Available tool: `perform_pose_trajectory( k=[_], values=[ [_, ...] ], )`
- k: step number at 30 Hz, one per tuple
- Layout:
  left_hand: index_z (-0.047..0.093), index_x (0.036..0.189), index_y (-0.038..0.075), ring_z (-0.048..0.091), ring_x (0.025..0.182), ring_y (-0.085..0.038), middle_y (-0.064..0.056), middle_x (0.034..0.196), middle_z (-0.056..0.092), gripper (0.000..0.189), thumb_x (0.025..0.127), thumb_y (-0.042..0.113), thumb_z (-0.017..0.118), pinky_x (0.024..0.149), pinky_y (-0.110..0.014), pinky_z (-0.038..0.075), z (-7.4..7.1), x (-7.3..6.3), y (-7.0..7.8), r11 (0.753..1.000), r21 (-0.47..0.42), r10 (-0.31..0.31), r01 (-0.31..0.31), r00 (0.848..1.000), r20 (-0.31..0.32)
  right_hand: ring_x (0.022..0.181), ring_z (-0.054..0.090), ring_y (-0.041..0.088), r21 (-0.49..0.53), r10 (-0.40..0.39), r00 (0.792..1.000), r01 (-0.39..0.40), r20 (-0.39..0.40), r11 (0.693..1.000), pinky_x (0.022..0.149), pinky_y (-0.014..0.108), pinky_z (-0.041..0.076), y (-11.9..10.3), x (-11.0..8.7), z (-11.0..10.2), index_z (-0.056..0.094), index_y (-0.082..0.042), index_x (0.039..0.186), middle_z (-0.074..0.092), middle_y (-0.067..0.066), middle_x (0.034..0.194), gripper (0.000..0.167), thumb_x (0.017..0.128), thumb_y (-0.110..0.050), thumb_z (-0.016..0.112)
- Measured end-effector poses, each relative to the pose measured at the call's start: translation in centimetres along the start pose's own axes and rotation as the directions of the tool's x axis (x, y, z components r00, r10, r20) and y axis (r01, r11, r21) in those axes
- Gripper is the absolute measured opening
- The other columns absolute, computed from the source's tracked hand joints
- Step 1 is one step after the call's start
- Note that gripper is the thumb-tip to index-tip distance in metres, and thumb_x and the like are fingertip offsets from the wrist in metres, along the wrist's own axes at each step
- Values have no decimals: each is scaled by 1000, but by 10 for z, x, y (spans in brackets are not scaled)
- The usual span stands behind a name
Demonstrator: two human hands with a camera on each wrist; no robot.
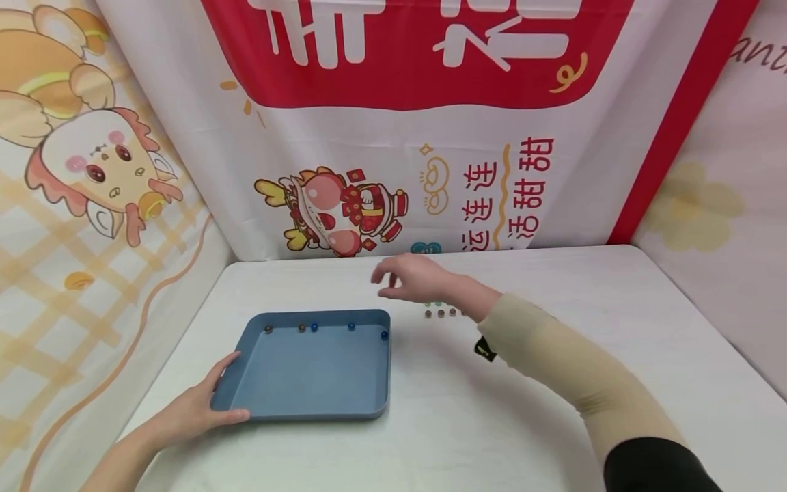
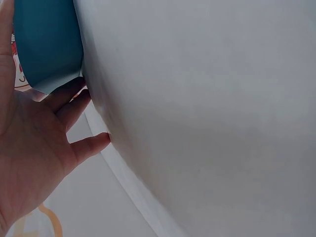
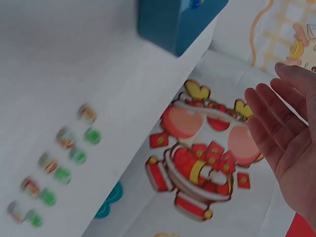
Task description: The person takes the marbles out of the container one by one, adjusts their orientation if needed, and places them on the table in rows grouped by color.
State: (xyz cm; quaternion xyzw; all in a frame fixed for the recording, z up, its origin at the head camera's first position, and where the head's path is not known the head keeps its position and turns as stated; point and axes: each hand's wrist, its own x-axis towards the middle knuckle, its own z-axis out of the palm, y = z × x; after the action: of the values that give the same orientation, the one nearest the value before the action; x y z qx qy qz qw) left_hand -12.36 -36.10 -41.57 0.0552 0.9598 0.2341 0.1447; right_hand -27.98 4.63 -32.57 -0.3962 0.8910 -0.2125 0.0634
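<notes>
On the white table (image 1: 467, 430), the left hand (image 1: 195, 406), fingers spread, should steady the blue rectangular tray (image 1: 313, 379), lower left. The right hand (image 1: 413, 277), centre, has loosely bent fingers.

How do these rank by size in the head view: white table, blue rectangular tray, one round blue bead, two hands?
1. White table
2. Blue rectangular tray
3. Left hand and right hand: too alike to rank
4. Round blue bead
</notes>
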Motion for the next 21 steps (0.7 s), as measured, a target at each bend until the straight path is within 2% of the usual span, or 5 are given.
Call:
perform_pose_trajectory(
  k=[5,15,21],
  values=[
    [8,153,5,44,117,-60,-46,142,24,110,80,48,77,86,-61,42,1,-2,0,1000,2,6,-6,1000,-7,96,60,4,14,-66,997,66,38,998,81,21,47,-24,26,14,65,-18,122,64,-6,117,33,92,-30,70],
    [6,154,7,42,119,-60,-47,141,24,111,79,50,76,88,-61,41,3,2,-7,1000,8,9,-9,1000,-5,106,58,13,42,-153,979,149,134,988,86,20,45,-52,65,70,61,-16,129,60,-2,123,41,90,-26,72],
    [6,154,6,42,120,-59,-47,141,24,112,79,51,76,89,-62,41,2,1,-5,1000,7,12,-12,1000,-14,104,56,10,2,-175,971,177,161,984,86,18,43,-71,79,79,59,-15,132,58,-4,121,45,90,-27,72]
  ],
)
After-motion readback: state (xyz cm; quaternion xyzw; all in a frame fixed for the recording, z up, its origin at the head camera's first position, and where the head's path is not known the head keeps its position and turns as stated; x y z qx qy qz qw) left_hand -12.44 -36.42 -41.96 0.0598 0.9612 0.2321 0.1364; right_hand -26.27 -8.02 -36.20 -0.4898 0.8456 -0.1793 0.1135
